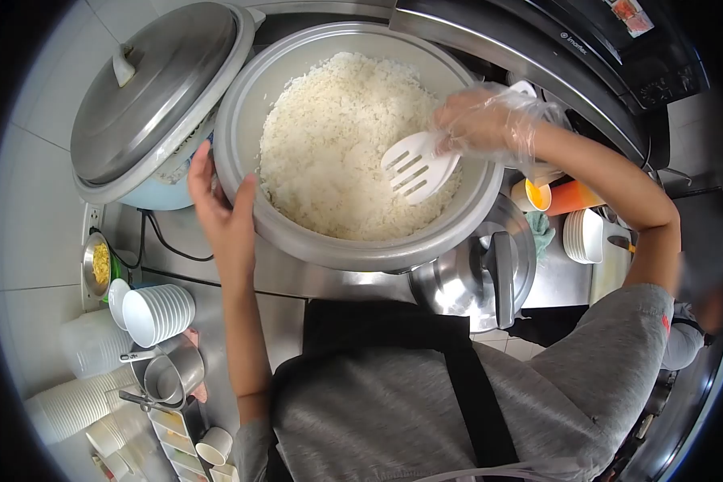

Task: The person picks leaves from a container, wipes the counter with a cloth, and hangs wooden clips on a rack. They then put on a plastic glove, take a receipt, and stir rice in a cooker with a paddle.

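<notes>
A large round pot (353,259) full of cooked white rice (337,145) is in front of me. My right hand (482,120), in a clear plastic glove, grips a white slotted turner (422,167). The turner's slotted blade lies over the right side of the rice. At the pot's left rim is my left hand (223,205), bare, its fingers stretched and apart. Its thumb overlaps the rim, while the other fingers point up along the outside.
Left of the pot stands a lidded rice cooker (157,96). A shiny metal lid (458,281) lies below right, near white bowls (582,236) and an orange-filled cup (532,195). Stacked bowls (159,315) and a saucepan (173,376) occupy the lower left. Another person (687,341) is far right.
</notes>
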Demonstrator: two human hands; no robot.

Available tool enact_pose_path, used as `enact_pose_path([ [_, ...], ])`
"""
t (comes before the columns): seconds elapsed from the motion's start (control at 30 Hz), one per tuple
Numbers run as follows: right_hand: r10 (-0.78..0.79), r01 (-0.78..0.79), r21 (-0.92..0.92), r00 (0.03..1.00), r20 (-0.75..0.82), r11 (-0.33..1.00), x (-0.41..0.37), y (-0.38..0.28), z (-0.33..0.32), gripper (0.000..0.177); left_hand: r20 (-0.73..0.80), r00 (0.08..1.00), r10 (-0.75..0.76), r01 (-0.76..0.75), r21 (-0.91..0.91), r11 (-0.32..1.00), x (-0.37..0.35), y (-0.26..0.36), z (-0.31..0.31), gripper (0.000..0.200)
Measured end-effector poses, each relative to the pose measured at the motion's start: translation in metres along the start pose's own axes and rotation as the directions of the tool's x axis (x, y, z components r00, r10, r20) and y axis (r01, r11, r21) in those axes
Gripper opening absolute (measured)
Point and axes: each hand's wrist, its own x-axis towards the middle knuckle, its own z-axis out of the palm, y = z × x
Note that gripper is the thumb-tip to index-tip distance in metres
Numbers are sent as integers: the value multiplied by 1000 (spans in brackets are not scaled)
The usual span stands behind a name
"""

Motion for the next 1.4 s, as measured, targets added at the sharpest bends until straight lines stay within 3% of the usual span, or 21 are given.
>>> enact_pose_path([
  [0.03,-26,28,55,999,-32,998,1,3,12,39,-3,994,-112,110,-126,986,3,0,5,56],
  [0.13,-11,41,295,995,-104,955,7,9,37,43,-5,982,-186,178,-270,946,4,-5,6,59],
  [0.23,-37,62,563,998,-55,824,18,10,56,48,-51,981,-186,165,-282,945,3,4,10,56],
  [0.33,-118,69,698,993,22,713,38,7,59,49,-87,980,-177,146,-281,948,2,2,10,54],
  [0.43,-10,-117,783,988,155,611,41,-15,45,49,-89,973,-214,174,-325,929,2,4,12,52],
  [0.53,-169,66,703,982,78,708,61,-52,50,46,-103,973,-207,163,-330,930,1,1,12,50],
  [0.63,-157,113,553,987,33,825,82,-63,31,43,-61,987,-147,118,-339,933,1,-8,9,49],
  [0.67,-144,92,390,984,106,916,74,-73,3,38,-56,987,-148,122,-328,937,1,-9,7,48],
  [0.77,-237,274,193,952,-195,942,64,-57,-5,25,0,987,-163,155,-310,938,3,-8,4,47],
  [0.87,-156,201,71,899,-408,977,35,-34,-22,23,29,979,-201,200,-320,926,2,-3,3,46],
  [1.0,15,-16,-5,975,-220,1000,32,-1,-2,31,20,982,-185,182,-308,934,3,-6,4,45],
  [1.1,50,28,435,985,-166,900,40,-2,41,38,24,983,-181,180,-286,941,1,-7,4,44],
  [1.13,-35,125,413,975,-218,902,51,1,59,46,23,985,-171,171,-274,947,2,-8,4,43],
  [1.33,-39,65,703,998,-53,708,75,-19,70,49,33,983,-182,184,-270,945,2,-7,4,43],
  [1.4,-135,296,670,950,-283,680,89,-42,86,46,24,981,-195,193,-293,936,2,-5,6,42],
])
